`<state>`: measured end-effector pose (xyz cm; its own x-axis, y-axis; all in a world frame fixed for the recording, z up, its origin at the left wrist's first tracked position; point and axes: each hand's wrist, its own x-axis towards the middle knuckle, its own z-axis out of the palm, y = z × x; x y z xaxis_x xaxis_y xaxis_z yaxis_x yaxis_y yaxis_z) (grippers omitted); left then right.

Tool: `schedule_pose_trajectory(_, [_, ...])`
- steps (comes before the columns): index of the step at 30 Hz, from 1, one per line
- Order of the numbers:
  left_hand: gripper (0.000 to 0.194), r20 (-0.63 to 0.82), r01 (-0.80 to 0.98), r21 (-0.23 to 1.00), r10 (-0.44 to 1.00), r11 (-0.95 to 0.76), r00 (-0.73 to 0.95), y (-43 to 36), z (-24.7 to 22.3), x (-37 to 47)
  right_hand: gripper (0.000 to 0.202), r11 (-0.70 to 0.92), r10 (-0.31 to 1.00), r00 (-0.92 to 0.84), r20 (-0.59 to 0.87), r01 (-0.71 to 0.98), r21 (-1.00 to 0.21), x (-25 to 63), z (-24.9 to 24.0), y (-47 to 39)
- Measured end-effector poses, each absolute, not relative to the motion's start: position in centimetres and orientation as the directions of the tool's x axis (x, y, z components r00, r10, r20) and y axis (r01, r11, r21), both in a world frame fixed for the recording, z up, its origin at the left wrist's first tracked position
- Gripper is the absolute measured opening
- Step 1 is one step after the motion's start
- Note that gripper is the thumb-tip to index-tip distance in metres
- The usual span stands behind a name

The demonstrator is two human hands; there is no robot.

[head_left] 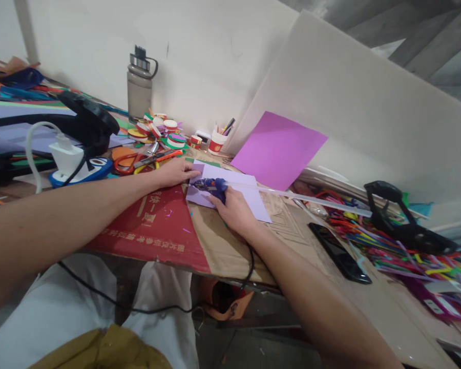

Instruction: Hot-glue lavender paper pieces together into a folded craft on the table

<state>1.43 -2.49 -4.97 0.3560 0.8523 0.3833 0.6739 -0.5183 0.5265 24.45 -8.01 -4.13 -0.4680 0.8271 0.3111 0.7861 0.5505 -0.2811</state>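
My right hand (235,207) is wrapped round a blue glue gun (215,185), its nozzle pointing left over a light purple sheet (249,193). A long clear glue stick (311,197) sticks out of its back toward the right. My left hand (175,173) lies on the left edge of the sheet with its fingers extended, close to the nozzle. Under the sheet is cardboard with a red printed part (153,233).
Scissors (125,163), round paper pieces (171,126) and a bottle (139,89) stand back left. A power adapter (67,160) is left. A purple sheet (278,148) leans behind. A phone (340,252) and colourful strips (392,251) lie right. A black cord (130,309) hangs in front.
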Motion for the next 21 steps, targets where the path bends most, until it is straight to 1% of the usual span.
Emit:
schedule_pose_trajectory(4, [0.041, 0.334, 0.722, 0.505, 0.878, -0.474, 0.343, -2.8, -4.5, 1.6, 0.035, 0.558, 0.818, -0.480, 0.317, 0.797, -0.234, 23.9, -4.0, -8.1])
schedule_pose_trajectory(10, [0.041, 0.322, 0.711, 0.527, 0.883, -0.466, 0.340, -2.9, -4.6, 1.5, 0.036, 0.528, 0.834, -0.463, 0.299, 0.827, -0.192, 24.2, -3.8, -8.5])
schedule_pose_trajectory(16, [0.038, 0.358, 0.684, 0.531, 0.864, -0.501, 0.355, -2.9, -4.8, 1.4, 0.038, 0.509, 0.840, -0.442, 0.314, 0.842, -0.177, 24.8, -4.0, -8.6])
schedule_pose_trajectory(21, [0.039, 0.331, 0.679, 0.562, 0.881, -0.472, 0.338, -3.1, -4.5, 1.5, 0.035, 0.551, 0.814, -0.475, 0.335, 0.813, -0.186, 24.7, -4.1, -8.5])
